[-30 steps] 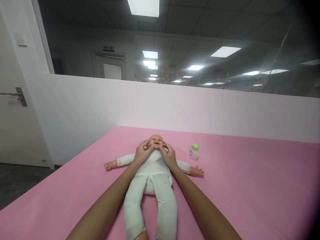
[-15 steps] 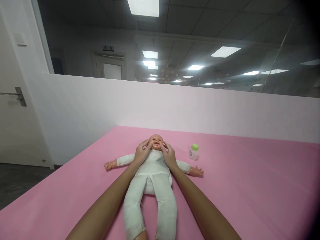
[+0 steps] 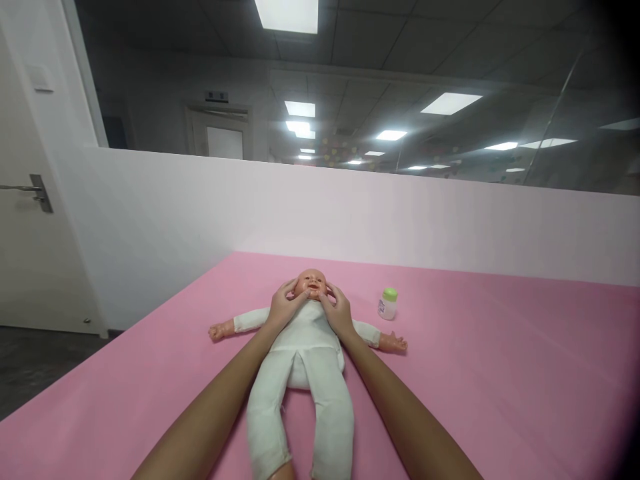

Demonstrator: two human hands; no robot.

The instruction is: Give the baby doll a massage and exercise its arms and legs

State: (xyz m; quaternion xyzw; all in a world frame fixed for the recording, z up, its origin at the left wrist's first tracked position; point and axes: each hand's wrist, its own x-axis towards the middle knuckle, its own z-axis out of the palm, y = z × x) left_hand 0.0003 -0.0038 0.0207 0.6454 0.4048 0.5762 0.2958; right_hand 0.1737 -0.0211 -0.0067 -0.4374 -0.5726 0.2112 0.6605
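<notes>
A baby doll (image 3: 305, 360) in a white suit lies on its back on the pink table (image 3: 500, 373), arms spread, head away from me. My left hand (image 3: 283, 307) cups the left side of the doll's head, thumb on its cheek. My right hand (image 3: 337, 309) cups the other side, thumb on the other cheek. Both forearms run alongside the doll's body. The doll's face (image 3: 311, 285) shows between my hands.
A small white bottle with a green cap (image 3: 387, 304) stands to the right of the doll's head. A low white wall (image 3: 350, 213) with a glass pane above backs the table. A door with a handle (image 3: 37, 191) is at the left.
My thumbs shift slightly over the doll's cheeks. The doll and the bottle have not moved.
</notes>
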